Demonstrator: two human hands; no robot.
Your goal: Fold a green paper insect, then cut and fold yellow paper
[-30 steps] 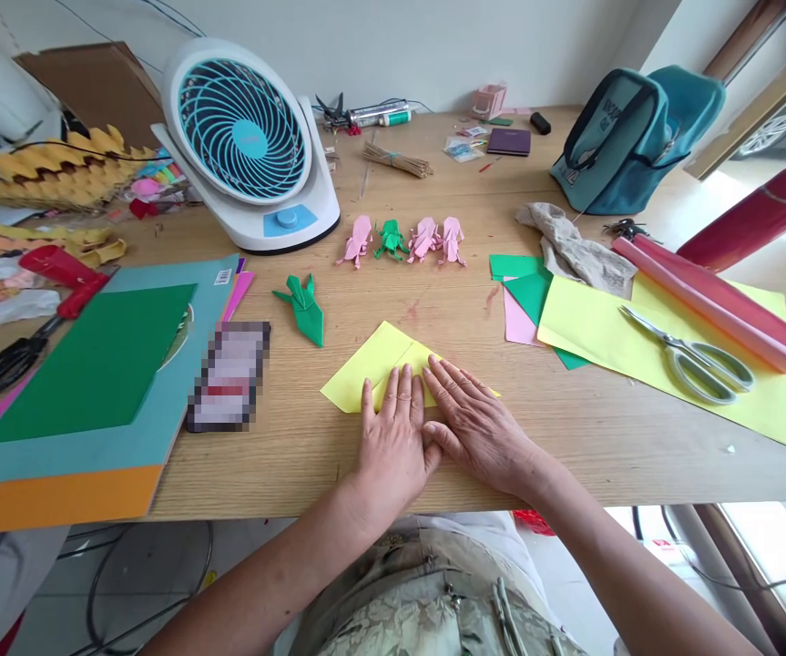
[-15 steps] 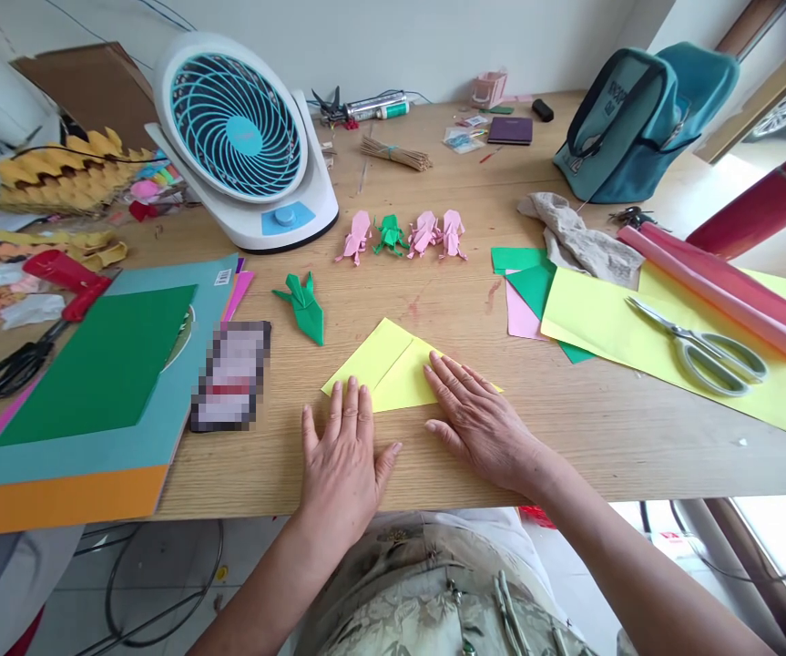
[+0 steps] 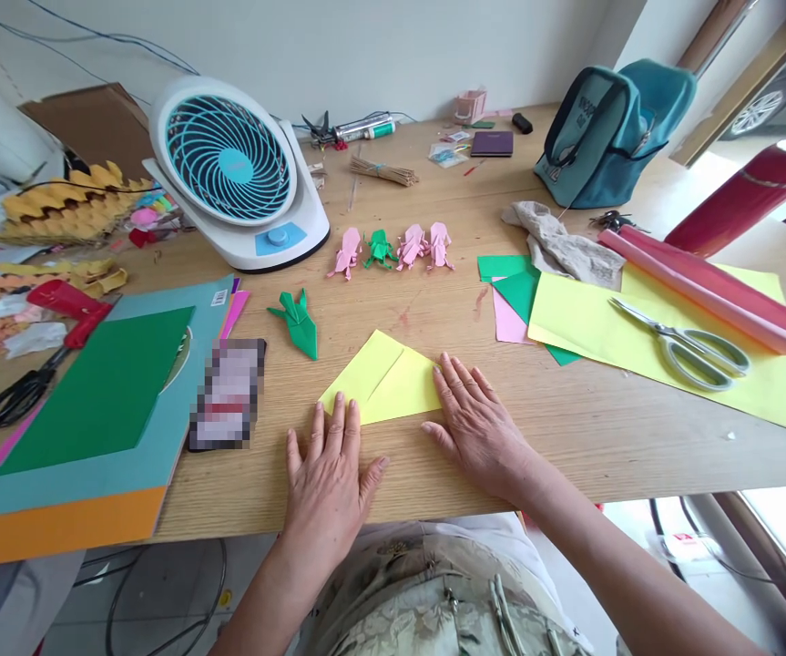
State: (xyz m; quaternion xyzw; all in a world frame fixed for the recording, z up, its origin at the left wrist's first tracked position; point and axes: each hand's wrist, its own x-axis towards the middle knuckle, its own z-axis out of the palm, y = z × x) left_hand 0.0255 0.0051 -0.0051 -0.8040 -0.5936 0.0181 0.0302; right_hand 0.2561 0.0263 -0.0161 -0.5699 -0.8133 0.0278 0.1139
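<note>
A folded yellow paper [image 3: 382, 381] lies on the wooden table [image 3: 570, 428] in front of me. My left hand [image 3: 328, 465] lies flat and open, its fingertips on the paper's lower left corner. My right hand [image 3: 480, 424] is flat and open too, pressing on the paper's right end. A folded green paper piece [image 3: 299, 324] lies just beyond the yellow paper. Farther back stands a row of small folded paper frogs [image 3: 393, 248], pink ones and one green.
A white and blue fan [image 3: 232, 173] stands at the back left. Coloured card sheets [image 3: 92, 401] and a phone [image 3: 227, 394] lie left. Black scissors [image 3: 14, 401] lie far left. Right: a yellow sheet [image 3: 645, 351], grey scissors [image 3: 689, 344], pink rolls [image 3: 707, 287], a teal bag [image 3: 604, 132].
My left hand has slid left and towards me, off the middle of the yellow paper to its lower left corner. My right hand stays on the right end. The camera tilted slightly.
</note>
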